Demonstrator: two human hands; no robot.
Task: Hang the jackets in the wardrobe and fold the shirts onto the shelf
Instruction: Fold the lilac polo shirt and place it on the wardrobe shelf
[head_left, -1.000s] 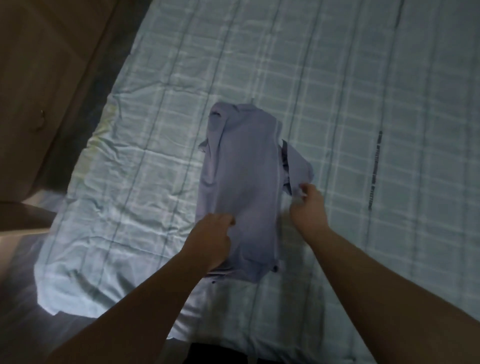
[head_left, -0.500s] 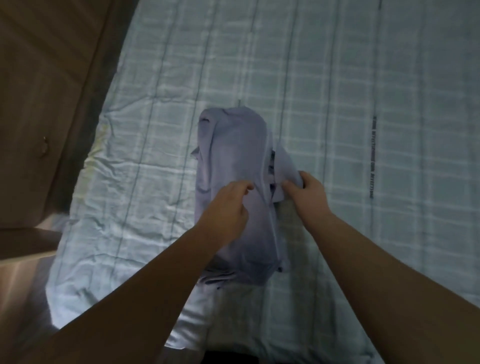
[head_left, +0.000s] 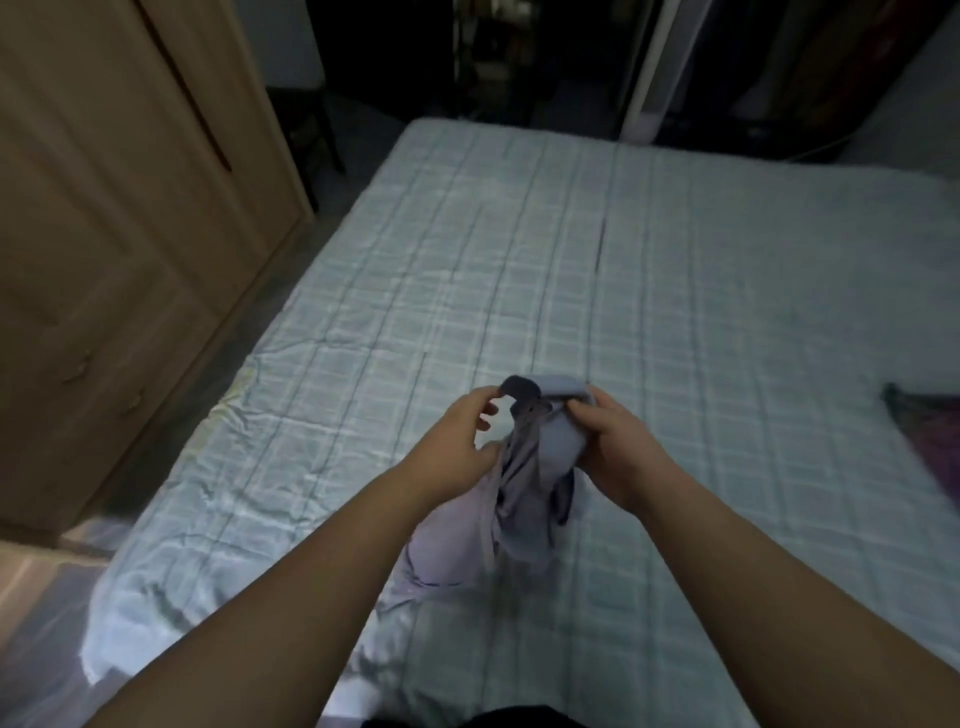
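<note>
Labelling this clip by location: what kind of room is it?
Most likely a bedroom: a bed with a checked sheet, a wooden wardrobe beside it, and a lilac shirt being handled.
</note>
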